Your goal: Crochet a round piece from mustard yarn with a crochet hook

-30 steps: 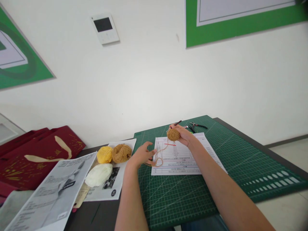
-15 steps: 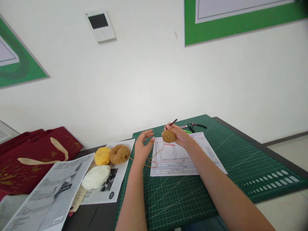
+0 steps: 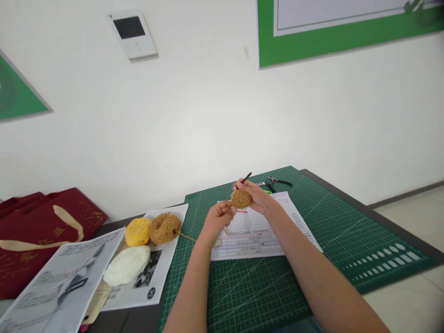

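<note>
My right hand (image 3: 258,198) is closed around a dark-handled crochet hook (image 3: 247,177) and a round brown crocheted piece (image 3: 241,199), whose spiral stitches face me. My left hand (image 3: 219,218) is closed, its thumb and fingertips pinched at the piece's left edge on the brown yarn (image 3: 187,237). Loose loops of this yarn hang beside and below the left hand. The strand runs back to a brown yarn ball (image 3: 164,228) on the left. Under both hands lies a printed sheet (image 3: 267,240), with a thin red stick-like tool (image 3: 242,212) partly showing on it.
A green cutting mat (image 3: 256,286) covers much of the dark table. Left of it are yellow yarn (image 3: 138,231), white yarn (image 3: 126,265), printed papers (image 3: 65,282) and a dark red gift bag (image 3: 52,226). Pliers (image 3: 279,181) lie near the mat's far edge.
My left hand has moved right from beside the crocheted piece to its edge, and its spread fingers have closed into a pinch. My right hand keeps its hold. The view has shifted slightly right.
</note>
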Available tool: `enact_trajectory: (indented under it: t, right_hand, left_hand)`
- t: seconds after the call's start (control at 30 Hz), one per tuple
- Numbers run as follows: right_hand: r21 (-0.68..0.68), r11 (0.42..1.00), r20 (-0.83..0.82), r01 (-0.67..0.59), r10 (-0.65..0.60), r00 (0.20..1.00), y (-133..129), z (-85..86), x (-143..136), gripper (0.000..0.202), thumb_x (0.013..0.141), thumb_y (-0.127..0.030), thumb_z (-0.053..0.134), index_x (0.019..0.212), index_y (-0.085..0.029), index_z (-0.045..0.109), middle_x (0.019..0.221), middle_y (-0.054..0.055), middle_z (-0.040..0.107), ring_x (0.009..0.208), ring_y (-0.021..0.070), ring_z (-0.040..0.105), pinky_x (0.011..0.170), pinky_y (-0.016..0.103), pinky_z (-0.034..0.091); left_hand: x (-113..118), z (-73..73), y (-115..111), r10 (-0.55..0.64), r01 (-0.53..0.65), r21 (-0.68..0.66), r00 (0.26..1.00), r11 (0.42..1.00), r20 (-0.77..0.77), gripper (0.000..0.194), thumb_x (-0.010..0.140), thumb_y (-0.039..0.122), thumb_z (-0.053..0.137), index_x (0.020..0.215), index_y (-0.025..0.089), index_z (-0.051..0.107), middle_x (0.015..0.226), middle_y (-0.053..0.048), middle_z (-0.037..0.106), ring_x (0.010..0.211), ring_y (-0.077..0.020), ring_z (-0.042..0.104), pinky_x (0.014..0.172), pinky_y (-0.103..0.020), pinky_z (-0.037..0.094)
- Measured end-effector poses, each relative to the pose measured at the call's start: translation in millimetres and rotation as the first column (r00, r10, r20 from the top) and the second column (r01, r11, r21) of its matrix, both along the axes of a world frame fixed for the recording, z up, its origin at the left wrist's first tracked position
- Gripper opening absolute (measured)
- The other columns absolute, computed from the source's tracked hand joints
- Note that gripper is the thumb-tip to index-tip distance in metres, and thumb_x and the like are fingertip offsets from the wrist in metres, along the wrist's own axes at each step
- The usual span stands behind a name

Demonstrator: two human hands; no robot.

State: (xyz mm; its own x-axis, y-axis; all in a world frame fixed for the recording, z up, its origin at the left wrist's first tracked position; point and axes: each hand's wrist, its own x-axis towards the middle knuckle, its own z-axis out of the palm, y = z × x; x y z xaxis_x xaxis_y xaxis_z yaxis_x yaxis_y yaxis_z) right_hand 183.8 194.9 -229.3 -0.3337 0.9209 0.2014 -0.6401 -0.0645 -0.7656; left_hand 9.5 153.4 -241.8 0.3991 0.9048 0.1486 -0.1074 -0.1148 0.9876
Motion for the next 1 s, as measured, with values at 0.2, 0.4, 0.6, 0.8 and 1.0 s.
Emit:
enact_trajectory:
  t: [0.2, 0.4, 0.6, 0.8, 1.0]
  right_hand:
    - [-0.060, 0.998, -0.045, 0.025, -0.028, 0.999, -0.3, 0.3, -5.6, 0.022, 0.095, -0.029, 0.063, 0.113, -0.016, 0.064, 0.107, 0.006, 0.069, 0.084, 0.0168, 0.068, 0.072, 0.034, 0.060]
    - [-0.171, 0.982, -0.134, 0.083, -0.107, 0.985, -18.1, -12.9, -65.8, 0.024, 0.095, -0.029, 0.063, 0.115, -0.015, 0.063, 0.110, 0.006, 0.068, 0.088, 0.0183, 0.069, 0.075, 0.036, 0.060]
    - [-0.263, 0.960, -0.196, 0.093, -0.148, 0.969, -40.4, -28.2, -110.7, 0.022, 0.095, -0.028, 0.064, 0.112, -0.015, 0.064, 0.107, 0.006, 0.069, 0.086, 0.0175, 0.069, 0.073, 0.035, 0.060]
    - [-0.284, 0.952, -0.198, 0.112, -0.172, 0.965, -33.1, -26.6, -100.1, 0.025, 0.095, -0.029, 0.063, 0.116, -0.016, 0.063, 0.112, 0.007, 0.068, 0.091, 0.0191, 0.069, 0.076, 0.037, 0.060]
    - [-0.253, 0.967, -0.126, 0.041, -0.075, 0.989, -21.5, -18.7, -79.3, 0.023, 0.095, -0.028, 0.064, 0.114, -0.015, 0.064, 0.109, 0.006, 0.069, 0.087, 0.0177, 0.069, 0.073, 0.035, 0.060]
  left_hand:
    - [-9.6, 16.7, -2.1, 0.021, -0.012, -0.040, 0.971, 0.999, 0.240, 0.022, 0.095, 0.036, 0.061, 0.101, 0.015, 0.066, 0.086, -0.001, 0.068, 0.061, -0.0125, 0.062, 0.052, -0.027, 0.054]
    - [-32.8, 26.9, 4.4, 0.149, -0.147, -0.039, 0.883, 0.988, 0.445, 0.020, 0.096, 0.035, 0.060, 0.097, 0.015, 0.065, 0.080, 0.001, 0.065, 0.054, -0.0099, 0.057, 0.047, -0.024, 0.049]
    - [-36.5, 32.1, 5.7, 0.331, -0.337, -0.051, 0.867, 0.940, 0.371, 0.024, 0.096, 0.036, 0.059, 0.107, 0.015, 0.065, 0.081, 0.001, 0.065, 0.052, -0.0092, 0.055, 0.044, -0.023, 0.047]
    - [-33.3, 24.1, 5.4, 0.557, -0.567, 0.013, 0.814, 0.824, 0.164, 0.025, 0.093, 0.026, 0.064, 0.116, 0.017, 0.063, 0.095, -0.003, 0.068, 0.064, -0.0127, 0.062, 0.053, -0.027, 0.054]
    - [-37.1, 18.5, 8.4, 0.616, -0.619, -0.007, 0.780, 0.785, 0.105, 0.022, 0.092, 0.029, 0.065, 0.110, 0.016, 0.066, 0.105, -0.005, 0.069, 0.079, -0.0185, 0.067, 0.064, -0.034, 0.058]
